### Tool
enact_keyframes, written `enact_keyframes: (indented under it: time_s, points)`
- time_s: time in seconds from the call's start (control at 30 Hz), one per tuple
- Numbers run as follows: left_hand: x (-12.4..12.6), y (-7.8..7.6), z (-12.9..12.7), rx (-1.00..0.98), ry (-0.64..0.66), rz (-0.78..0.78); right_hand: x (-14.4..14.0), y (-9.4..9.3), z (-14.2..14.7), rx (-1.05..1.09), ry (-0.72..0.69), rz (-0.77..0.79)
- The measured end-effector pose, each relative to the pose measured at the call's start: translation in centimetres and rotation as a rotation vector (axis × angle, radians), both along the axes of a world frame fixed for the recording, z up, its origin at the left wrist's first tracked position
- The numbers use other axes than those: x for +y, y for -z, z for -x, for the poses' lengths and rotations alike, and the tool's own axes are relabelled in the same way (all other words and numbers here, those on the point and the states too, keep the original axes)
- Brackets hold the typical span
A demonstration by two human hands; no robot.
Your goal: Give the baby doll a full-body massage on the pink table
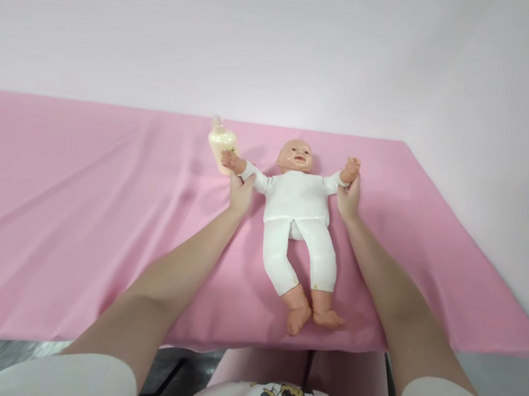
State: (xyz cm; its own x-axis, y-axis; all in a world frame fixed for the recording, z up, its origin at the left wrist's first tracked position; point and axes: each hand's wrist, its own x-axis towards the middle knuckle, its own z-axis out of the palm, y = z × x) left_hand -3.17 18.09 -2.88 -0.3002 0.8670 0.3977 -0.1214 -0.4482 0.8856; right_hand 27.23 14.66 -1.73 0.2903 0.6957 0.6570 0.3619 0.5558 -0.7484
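Note:
A baby doll [299, 198] in a white top and trousers lies on its back, head toward the wall and bare feet toward me. Its arms are spread out to both sides. My left hand [241, 193] is closed around the doll's arm on the left, by the wrist. On the other side, my right hand [349, 199] grips the doll's other arm near its hand. Just beyond my left hand, a baby bottle [222, 141] with pale yellow contents lies behind the doll's hand, which partly hides it.
A pink cloth [90, 209] with wrinkles covers the table under the doll. The table meets a white wall [281, 38] at the back. Its right edge slants toward me, and the front edge is close to my body.

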Motion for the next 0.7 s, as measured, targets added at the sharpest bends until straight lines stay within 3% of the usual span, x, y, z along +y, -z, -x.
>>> enact_keyframes:
  time_s: [0.1,0.27,0.53,0.7]
  points:
    - [-0.1,0.0,-0.9,0.199,0.066,-0.005,-0.7,-0.1,0.8,-0.181,-0.049,0.025]
    - [-0.5,-0.1,-0.9,0.582,0.283,-0.115,-0.8,0.1,1.0,-0.547,-0.234,0.126]
    - [-0.7,-0.4,-0.9,0.724,0.278,-0.199,-0.4,0.4,0.9,-0.577,-0.206,0.119]
    - [-1.3,-0.6,-0.9,0.674,0.221,-0.238,-0.2,0.7,1.0,-0.429,-0.215,0.154]
